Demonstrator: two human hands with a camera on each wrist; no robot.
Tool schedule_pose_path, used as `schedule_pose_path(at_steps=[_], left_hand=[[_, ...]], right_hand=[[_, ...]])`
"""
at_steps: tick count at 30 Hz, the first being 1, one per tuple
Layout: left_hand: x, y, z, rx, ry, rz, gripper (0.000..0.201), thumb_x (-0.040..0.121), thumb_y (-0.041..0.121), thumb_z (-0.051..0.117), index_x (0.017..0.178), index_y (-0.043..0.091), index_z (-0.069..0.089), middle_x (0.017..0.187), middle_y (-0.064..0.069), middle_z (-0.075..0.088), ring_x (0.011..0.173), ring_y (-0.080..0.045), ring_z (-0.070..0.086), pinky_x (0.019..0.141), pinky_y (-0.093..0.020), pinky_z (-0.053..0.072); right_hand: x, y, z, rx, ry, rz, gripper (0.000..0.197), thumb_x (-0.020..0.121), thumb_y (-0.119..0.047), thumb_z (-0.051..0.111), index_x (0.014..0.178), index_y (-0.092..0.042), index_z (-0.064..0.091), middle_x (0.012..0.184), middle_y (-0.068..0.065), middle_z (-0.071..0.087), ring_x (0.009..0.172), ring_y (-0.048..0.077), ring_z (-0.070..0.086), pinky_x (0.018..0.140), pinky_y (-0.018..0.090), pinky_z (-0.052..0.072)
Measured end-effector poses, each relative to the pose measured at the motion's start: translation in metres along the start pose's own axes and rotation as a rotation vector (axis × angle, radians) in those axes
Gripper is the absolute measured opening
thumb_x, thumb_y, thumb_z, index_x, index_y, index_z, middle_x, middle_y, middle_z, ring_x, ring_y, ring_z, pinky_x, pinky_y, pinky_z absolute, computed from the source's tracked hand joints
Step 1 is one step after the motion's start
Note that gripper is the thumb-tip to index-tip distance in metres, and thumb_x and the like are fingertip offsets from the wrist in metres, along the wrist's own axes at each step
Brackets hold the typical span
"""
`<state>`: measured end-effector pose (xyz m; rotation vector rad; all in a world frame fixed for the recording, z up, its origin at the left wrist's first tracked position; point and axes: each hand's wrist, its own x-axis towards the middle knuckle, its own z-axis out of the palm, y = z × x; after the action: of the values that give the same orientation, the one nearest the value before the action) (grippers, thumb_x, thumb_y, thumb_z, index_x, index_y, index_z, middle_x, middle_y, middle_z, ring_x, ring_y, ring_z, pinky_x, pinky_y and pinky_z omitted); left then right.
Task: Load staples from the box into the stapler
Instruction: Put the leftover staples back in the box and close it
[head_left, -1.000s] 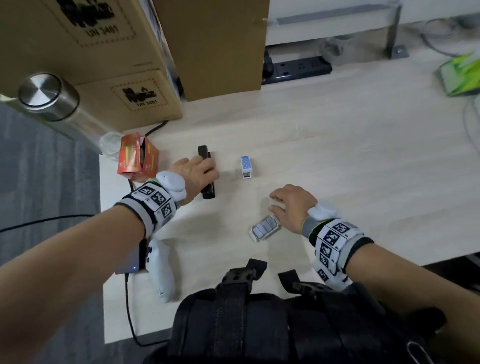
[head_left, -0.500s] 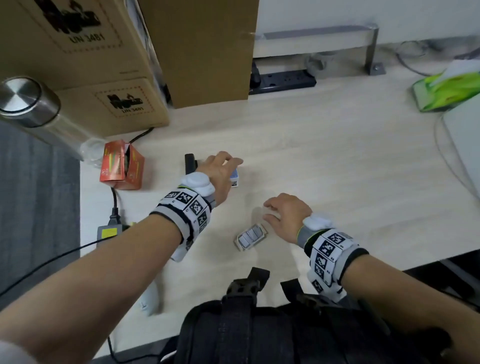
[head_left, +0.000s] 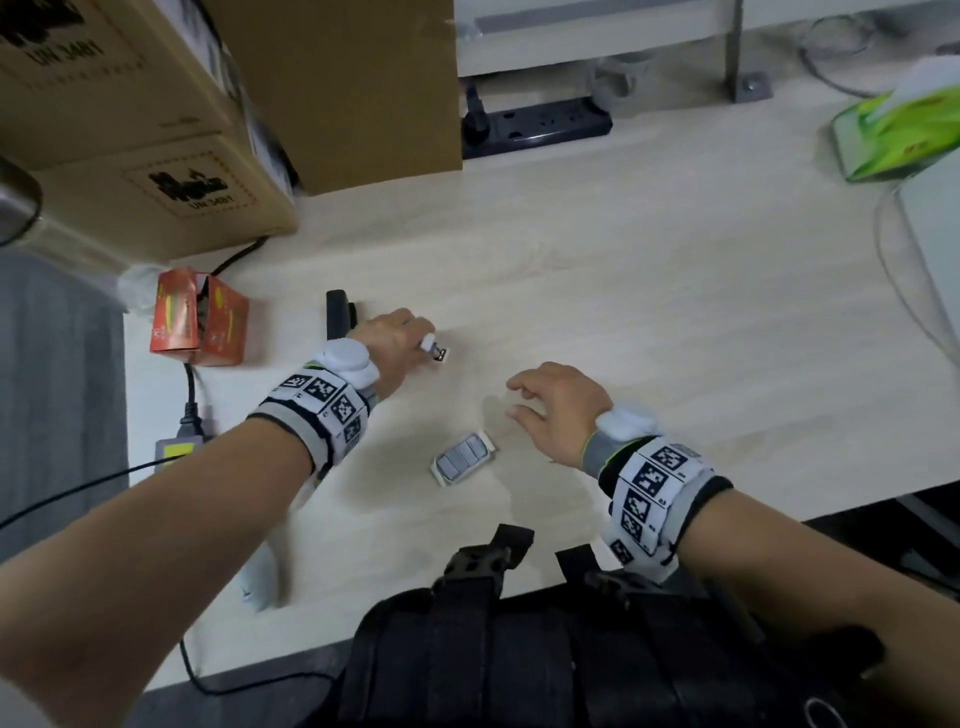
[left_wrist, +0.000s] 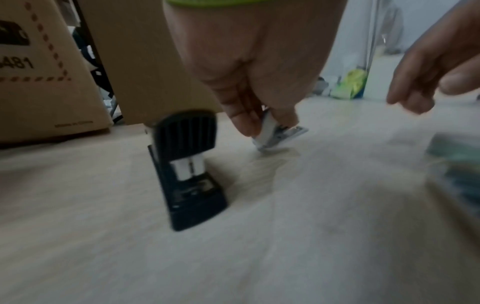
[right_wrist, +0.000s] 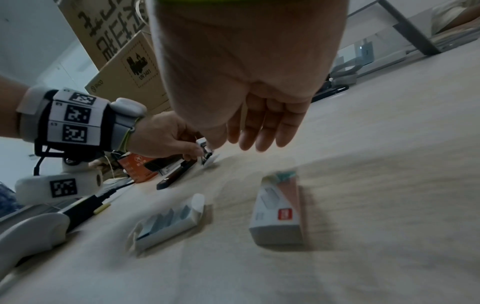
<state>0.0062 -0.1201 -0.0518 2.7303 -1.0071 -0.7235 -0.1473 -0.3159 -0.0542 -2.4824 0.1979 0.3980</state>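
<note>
Left hand (head_left: 390, 340) pinches small box (head_left: 435, 351) right of stapler (head_left: 338, 314); light, crushable; hold its sides. Right hand (head_left: 558, 410) empty, fingers relaxed.

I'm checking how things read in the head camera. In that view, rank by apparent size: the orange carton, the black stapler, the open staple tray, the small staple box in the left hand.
1. Orange carton
2. Open staple tray
3. Black stapler, partly hidden by the left hand, so unsure against the tray
4. Small staple box
</note>
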Motion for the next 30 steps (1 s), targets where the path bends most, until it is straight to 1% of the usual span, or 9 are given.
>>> schedule_pose_path(at_steps=[4,7,12,14,18,21,23,26,30], left_hand=[[-0.029,0.029,0.004,-0.141,0.026,-0.012,0.02,0.087,0.043,0.061,0.094,0.024,0.061,0.093,0.003,0.064,0.085,-0.021,0.059,0.076,-0.034,0.047],[-0.044,0.049,0.008,-0.236,0.017,-0.001,0.025,0.083,0.044,0.066,0.096,0.022,0.065,0.09,0.005,0.066,0.082,-0.018,0.06,0.077,-0.033,0.049],[-0.058,0.052,0.016,-0.303,0.027,-0.031,0.029,0.077,0.05,0.068,0.09,0.025,0.065,0.079,0.011,0.062,0.074,-0.013,0.059,0.068,-0.026,0.046],[-0.064,0.051,0.02,-0.381,0.075,-0.064,0.025,0.077,0.046,0.071,0.088,0.025,0.064,0.078,0.01,0.064,0.073,-0.012,0.061,0.068,-0.029,0.05],[-0.072,0.049,0.026,-0.641,0.141,-0.215,0.018,0.077,0.026,0.076,0.087,0.021,0.062,0.082,-0.001,0.072,0.069,-0.013,0.067,0.067,-0.028,0.056],[-0.076,0.044,0.029,-0.885,0.15,-0.291,0.017,0.077,0.013,0.075,0.081,0.023,0.061,0.089,-0.003,0.074,0.076,-0.024,0.071,0.074,-0.043,0.059],[-0.075,0.041,0.031,-0.89,0.156,-0.318,0.017,0.076,0.014,0.076,0.08,0.022,0.062,0.092,-0.001,0.074,0.077,-0.025,0.071,0.073,-0.042,0.059],[-0.074,0.035,0.036,-0.756,0.136,-0.368,0.018,0.073,0.025,0.079,0.083,0.025,0.065,0.081,0.001,0.072,0.069,-0.015,0.067,0.061,-0.029,0.055],[-0.077,0.028,0.048,-0.699,0.129,-0.428,0.017,0.077,0.023,0.075,0.093,0.024,0.069,0.083,0.005,0.07,0.079,-0.015,0.066,0.069,-0.029,0.056]], right_hand=[[0.004,-0.009,0.0,0.065,-0.012,-0.081,0.039,0.083,-0.037,0.064,0.119,-0.025,0.056,0.102,-0.001,0.061,0.097,0.02,0.055,0.081,0.033,0.047],[0.009,-0.015,0.003,0.062,-0.052,-0.113,0.041,0.082,-0.032,0.065,0.12,-0.024,0.055,0.105,0.002,0.061,0.101,0.022,0.054,0.082,0.035,0.046],[0.013,-0.015,0.007,0.018,-0.084,-0.138,0.023,0.084,-0.034,0.064,0.105,-0.024,0.064,0.099,0.002,0.06,0.096,0.023,0.054,0.077,0.034,0.044],[0.014,-0.015,0.007,0.006,-0.077,-0.121,0.02,0.084,-0.034,0.064,0.101,-0.026,0.064,0.098,0.001,0.06,0.094,0.021,0.053,0.076,0.035,0.045],[0.017,-0.012,0.004,0.002,-0.054,-0.101,0.017,0.081,-0.032,0.066,0.097,-0.026,0.063,0.095,-0.001,0.06,0.092,0.021,0.055,0.073,0.032,0.044],[0.019,-0.008,0.004,-0.021,-0.067,-0.068,0.02,0.079,-0.036,0.067,0.096,-0.025,0.063,0.092,-0.001,0.06,0.087,0.02,0.054,0.069,0.031,0.041],[0.021,-0.007,0.006,-0.038,-0.066,-0.049,0.023,0.079,-0.039,0.068,0.096,-0.025,0.064,0.092,-0.001,0.06,0.085,0.019,0.054,0.067,0.03,0.041],[0.025,-0.006,0.013,-0.087,-0.088,-0.064,0.022,0.081,-0.035,0.067,0.099,-0.023,0.065,0.097,0.002,0.06,0.088,0.022,0.056,0.069,0.03,0.043],[0.03,-0.007,0.024,-0.141,-0.115,-0.058,0.023,0.084,-0.035,0.063,0.104,-0.023,0.065,0.102,0.004,0.06,0.09,0.024,0.056,0.07,0.029,0.043]])
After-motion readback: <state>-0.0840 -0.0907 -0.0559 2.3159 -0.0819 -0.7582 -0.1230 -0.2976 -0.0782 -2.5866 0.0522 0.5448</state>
